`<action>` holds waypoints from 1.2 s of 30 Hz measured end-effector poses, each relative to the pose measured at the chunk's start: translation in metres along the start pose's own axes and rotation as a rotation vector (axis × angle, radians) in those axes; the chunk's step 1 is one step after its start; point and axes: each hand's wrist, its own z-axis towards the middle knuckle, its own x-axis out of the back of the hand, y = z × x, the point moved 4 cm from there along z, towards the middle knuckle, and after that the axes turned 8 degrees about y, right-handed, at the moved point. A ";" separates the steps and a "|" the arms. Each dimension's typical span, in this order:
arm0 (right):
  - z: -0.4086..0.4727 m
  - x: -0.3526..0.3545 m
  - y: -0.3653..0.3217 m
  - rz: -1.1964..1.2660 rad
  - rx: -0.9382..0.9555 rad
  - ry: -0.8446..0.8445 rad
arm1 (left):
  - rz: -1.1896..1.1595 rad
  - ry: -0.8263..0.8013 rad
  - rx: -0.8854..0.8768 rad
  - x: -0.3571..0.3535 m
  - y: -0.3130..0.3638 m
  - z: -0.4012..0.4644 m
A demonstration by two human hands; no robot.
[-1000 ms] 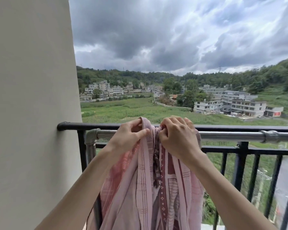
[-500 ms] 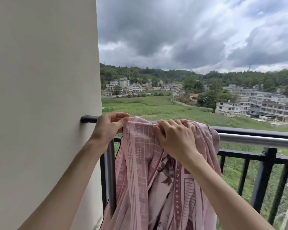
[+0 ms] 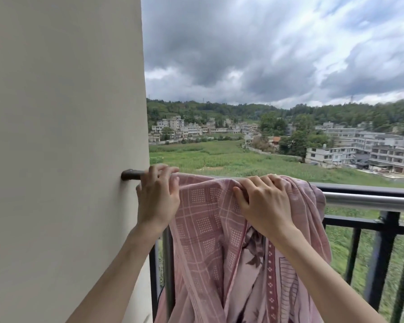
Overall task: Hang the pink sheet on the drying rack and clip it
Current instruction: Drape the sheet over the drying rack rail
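Head view: pink sheet (image 3: 219, 229) hangs draped over the silver rack bar (image 3: 369, 202). Left hand (image 3: 158, 199) grips its left edge; right hand (image 3: 264, 203) pinches a top fold.

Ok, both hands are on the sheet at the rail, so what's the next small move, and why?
Probably slide the right hand rightward along the silver bar, spreading the pink sheet. The sheet hangs bunched near the wall, the left hand holds its left edge, and no clip is visible.
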 end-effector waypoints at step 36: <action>-0.060 0.016 0.035 1.286 -1.093 -0.354 | 0.093 -0.201 -0.316 -0.070 0.035 -0.032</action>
